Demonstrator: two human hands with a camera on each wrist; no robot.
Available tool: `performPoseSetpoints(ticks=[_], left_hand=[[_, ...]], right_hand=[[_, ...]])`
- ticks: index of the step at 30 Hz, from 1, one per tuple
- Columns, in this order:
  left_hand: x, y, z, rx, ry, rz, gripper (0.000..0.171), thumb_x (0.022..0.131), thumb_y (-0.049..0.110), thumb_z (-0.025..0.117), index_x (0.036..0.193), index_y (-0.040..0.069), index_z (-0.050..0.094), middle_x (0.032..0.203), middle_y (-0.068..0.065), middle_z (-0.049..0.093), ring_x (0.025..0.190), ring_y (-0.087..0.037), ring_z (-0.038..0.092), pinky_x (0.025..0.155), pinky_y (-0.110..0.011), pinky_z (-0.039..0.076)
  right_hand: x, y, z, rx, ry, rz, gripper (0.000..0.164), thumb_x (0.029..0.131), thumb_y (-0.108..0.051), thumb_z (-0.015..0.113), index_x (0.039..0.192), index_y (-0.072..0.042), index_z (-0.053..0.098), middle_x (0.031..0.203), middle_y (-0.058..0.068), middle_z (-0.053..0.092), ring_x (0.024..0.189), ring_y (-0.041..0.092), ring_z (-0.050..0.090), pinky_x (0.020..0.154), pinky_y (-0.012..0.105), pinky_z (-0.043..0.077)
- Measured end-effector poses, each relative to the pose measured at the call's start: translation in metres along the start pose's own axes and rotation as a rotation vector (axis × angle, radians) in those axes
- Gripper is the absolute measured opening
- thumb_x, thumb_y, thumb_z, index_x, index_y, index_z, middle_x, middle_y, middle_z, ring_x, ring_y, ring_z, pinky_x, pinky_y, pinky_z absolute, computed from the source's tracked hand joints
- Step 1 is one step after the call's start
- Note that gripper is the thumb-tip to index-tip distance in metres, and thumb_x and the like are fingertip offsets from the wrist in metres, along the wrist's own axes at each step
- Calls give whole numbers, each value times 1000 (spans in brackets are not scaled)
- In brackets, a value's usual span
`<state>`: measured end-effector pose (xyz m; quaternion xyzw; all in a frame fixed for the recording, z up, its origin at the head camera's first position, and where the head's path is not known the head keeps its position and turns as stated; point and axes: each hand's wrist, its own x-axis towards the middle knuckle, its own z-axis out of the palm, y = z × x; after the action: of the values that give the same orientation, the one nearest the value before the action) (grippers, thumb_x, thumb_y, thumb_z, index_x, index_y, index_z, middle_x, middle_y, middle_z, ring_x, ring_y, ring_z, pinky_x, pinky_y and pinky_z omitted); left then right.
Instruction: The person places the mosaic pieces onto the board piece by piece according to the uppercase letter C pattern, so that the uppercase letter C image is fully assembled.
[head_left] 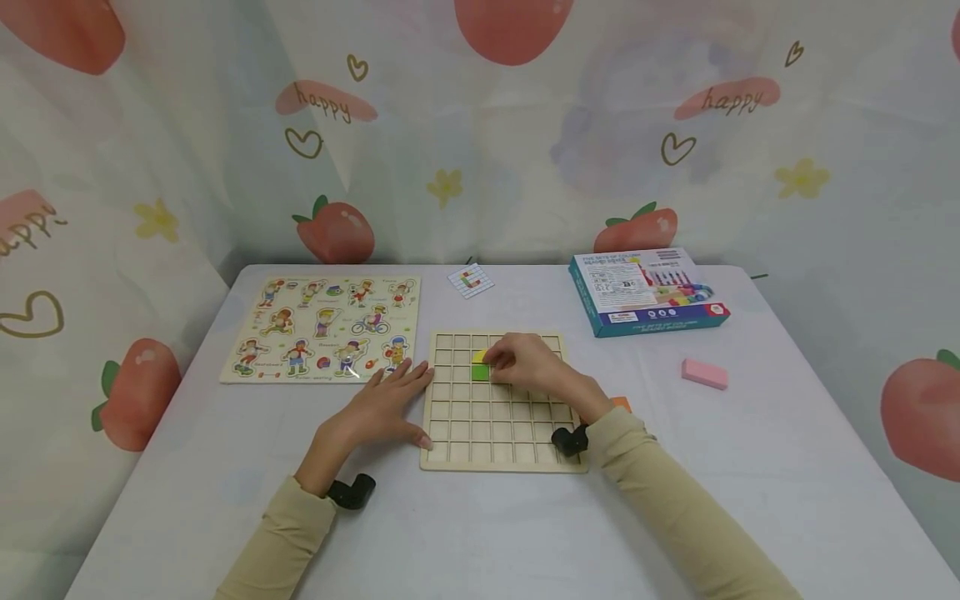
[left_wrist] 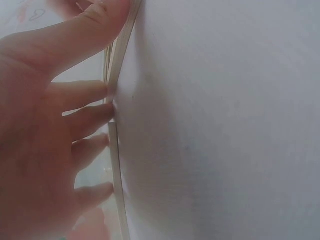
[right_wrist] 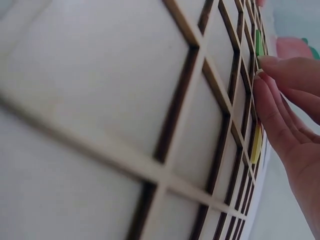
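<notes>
My left hand [head_left: 384,407] lies spread at the left edge of a wooden grid board [head_left: 504,465]. Its thumb touches the board's lower left corner, and the fingers [left_wrist: 92,122] reach along the edge in the left wrist view. Bent over the upper part of the grid is my right hand [head_left: 531,365], thumb and fingertips close together at the cells. Beside those fingertips, a green square tile [head_left: 480,372] sits in a cell. A yellow tile [head_left: 478,356], partly covered by the hand, is just above it. Whether anything is between the right fingertips is hidden.
A picture puzzle board [head_left: 318,332] with sports figures lies left of the grid. Behind it is a small pattern card [head_left: 471,281]. A boxed set [head_left: 647,292] stands at back right, with a pink block [head_left: 704,374] nearer. Something orange [head_left: 621,403] shows beside the right wrist.
</notes>
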<state>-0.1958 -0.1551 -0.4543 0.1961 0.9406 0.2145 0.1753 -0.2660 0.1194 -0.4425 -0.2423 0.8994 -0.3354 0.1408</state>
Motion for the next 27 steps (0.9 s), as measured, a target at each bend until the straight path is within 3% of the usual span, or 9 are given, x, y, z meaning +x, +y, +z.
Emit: performPoseSetpoints(ticks=[14, 27], left_hand=[[-2, 3, -3, 2, -3, 4, 111, 76, 44, 89, 163, 9, 29, 172, -8, 21, 161, -34, 9, 128, -62, 6], [-3, 4, -3, -1, -1, -1, 111, 76, 43, 89, 163, 9, 29, 172, -8, 21, 161, -34, 9, 128, -62, 6]], right_hand=[[-23, 15, -15, -11, 36, 17, 24, 93, -11, 75, 116, -7, 75, 108, 6, 73, 93, 19, 65, 88, 36, 58], [-49, 32, -29, -23, 51, 90, 23, 94, -15, 73, 116, -8, 75, 107, 7, 72, 92, 22, 61, 79, 30, 56]])
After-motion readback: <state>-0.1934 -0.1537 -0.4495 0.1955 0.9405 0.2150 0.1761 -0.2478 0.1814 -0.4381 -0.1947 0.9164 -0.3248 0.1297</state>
